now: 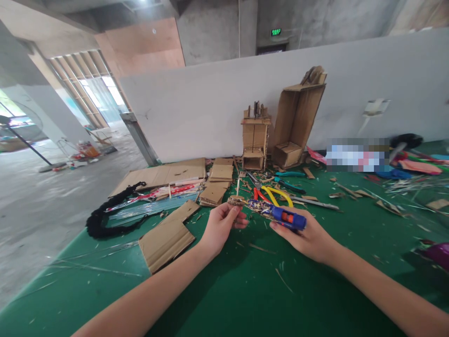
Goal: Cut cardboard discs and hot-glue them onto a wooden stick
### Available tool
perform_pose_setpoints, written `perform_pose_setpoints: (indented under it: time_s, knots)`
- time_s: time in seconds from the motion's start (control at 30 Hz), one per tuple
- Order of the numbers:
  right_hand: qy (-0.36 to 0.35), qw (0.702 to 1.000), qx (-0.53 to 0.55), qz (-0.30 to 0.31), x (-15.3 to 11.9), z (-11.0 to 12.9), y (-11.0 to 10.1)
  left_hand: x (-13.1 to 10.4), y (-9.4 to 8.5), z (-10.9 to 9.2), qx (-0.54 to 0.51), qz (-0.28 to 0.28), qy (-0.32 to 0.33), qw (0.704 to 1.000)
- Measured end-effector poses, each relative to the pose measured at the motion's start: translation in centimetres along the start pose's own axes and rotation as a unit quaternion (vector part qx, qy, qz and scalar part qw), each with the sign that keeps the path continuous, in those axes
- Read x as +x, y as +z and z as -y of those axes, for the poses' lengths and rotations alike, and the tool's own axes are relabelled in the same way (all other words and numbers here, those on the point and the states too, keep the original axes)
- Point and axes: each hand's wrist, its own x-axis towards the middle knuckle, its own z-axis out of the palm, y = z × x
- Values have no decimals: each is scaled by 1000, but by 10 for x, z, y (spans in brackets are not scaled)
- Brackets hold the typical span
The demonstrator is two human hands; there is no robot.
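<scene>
Our left hand [220,229] had thumb and fingertips pinched on a small cardboard piece [235,201], a pale stick [238,187] rising from it. Our right hand [312,239] was wrapped round a blue glue gun [289,218], scraps stuck along its front, nozzle aimed left at the piece; couldn't tell if it touched. Both held just above the green table [224,304], near its middle.

Just beyond the gun we had yellow handles [288,198] and teal-handled pliers [289,186] among cardboard crumbs. Left of the hands: a stack of cardboard pieces [213,193], a notched cardboard sheet [167,245], and a black fuzzy strand [100,222] curving farther out. At the back, a small cardboard tower [254,138] stood upright beside a taller open cardboard box [300,112], both before a white partition [199,112].
</scene>
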Motion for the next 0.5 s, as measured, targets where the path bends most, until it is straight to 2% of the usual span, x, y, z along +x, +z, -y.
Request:
perform_pose_setpoints:
  time_s: [0.3,0.5]
  knots:
    - [8,1000,2,4,-1,-6,-1,0,-1,0,5,8,2,1000]
    - [-12,999,-28,-34,-2,-7,0,0,-1,1,3,9,3,1000]
